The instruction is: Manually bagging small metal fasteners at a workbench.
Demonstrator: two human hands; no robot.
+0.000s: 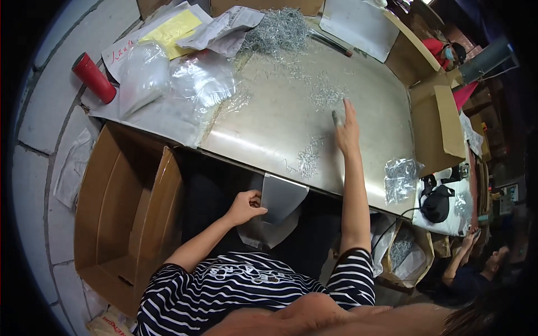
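Note:
My left hand (246,206), fingers curled, pinches the edge of a translucent plastic bag (283,197) at the near edge of the metal tabletop (258,151). The bag hangs below that edge, above my lap. Stretched flat and turned on its side, my right hand (348,133) is over the tabletop with nothing in it; one digit looks dark grey. Small silver wire pins (308,159) lie loose to its left near the table edge. More wire pins (327,96) are scattered just beyond its fingertips. A big tangled heap of wire pins (276,31) sits at the far side.
Clear plastic bags (204,78) and papers (174,31) cover the table's left end, beside a red cylinder (93,78). A cardboard box (120,207) stands open at my left. Cardboard flaps (434,123) border the right side. Near the right corner lies a filled clear bag (400,179). Other people work farther right.

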